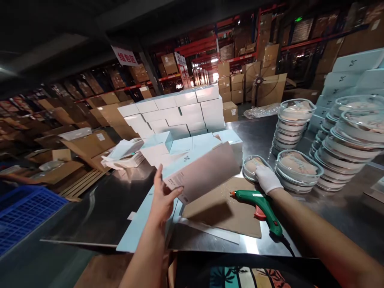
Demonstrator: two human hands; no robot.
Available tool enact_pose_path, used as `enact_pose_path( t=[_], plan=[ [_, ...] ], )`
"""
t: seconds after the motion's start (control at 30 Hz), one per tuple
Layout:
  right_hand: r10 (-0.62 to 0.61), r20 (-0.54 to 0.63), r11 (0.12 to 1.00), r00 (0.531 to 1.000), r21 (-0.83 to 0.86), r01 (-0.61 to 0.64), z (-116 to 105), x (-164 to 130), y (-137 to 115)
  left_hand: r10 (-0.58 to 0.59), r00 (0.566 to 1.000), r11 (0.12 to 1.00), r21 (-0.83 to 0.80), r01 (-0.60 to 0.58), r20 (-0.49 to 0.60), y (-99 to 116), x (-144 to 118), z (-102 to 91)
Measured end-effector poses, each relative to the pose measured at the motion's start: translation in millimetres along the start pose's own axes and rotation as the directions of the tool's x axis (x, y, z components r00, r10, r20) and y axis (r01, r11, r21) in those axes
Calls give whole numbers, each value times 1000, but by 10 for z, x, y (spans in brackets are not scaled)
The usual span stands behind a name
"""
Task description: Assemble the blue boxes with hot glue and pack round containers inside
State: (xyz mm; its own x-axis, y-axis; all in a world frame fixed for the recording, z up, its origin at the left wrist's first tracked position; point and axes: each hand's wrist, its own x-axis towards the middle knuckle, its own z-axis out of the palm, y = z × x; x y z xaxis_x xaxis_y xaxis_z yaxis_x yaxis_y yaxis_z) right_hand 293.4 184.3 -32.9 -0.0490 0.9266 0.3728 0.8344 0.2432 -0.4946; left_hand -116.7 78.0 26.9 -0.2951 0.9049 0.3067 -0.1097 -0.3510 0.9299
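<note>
My bare left hand (162, 200) grips one end of a white and pale-blue box (207, 172), thumb on the near face and fingers at the edge. The box is tilted, its far end raised above a brown cardboard sheet (243, 220). In a white glove, my right hand (268, 180) is closed on the right rim of a small glass dish (246, 173) with a brown paper insert. Below that hand lies a green hot glue gun (267, 206) with a red trigger, its orange nozzle pointing left over the cardboard. The right fingertips are partly hidden.
Stacked glass dishes (345, 156) stand on the right of the metal table (105, 216). White boxes (180, 116) form a wall at the back. A white basket (138, 159) is left of it; a blue crate (27, 216) lies farther left. Pale-blue boxes (342, 80) are piled at right.
</note>
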Motion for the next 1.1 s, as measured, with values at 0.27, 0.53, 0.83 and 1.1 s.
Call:
enact_pose_path(
  t=[0.27, 0.53, 0.83, 1.1],
  plan=[
    [178, -259, 978, 949, 158, -140, -831, -139, -274, -89, 994, 996, -16, 88, -63, -425, -290, 26],
    [-65, -40, 934, 997, 350, 75, -1553, -638, -1097, -127, 984, 991, 51, 122, 128, -753, -546, 171],
    [-263, -81, 863, 961, 426, 272, -1105, -974, -1084, -165, 926, 890, 456, -9, 341, -1431, -815, 280],
    [-119, -12, 822, 993, 560, 106, 17, -1314, -861, -63, 944, 928, 366, -64, 324, -1345, -888, 219]
  ],
)
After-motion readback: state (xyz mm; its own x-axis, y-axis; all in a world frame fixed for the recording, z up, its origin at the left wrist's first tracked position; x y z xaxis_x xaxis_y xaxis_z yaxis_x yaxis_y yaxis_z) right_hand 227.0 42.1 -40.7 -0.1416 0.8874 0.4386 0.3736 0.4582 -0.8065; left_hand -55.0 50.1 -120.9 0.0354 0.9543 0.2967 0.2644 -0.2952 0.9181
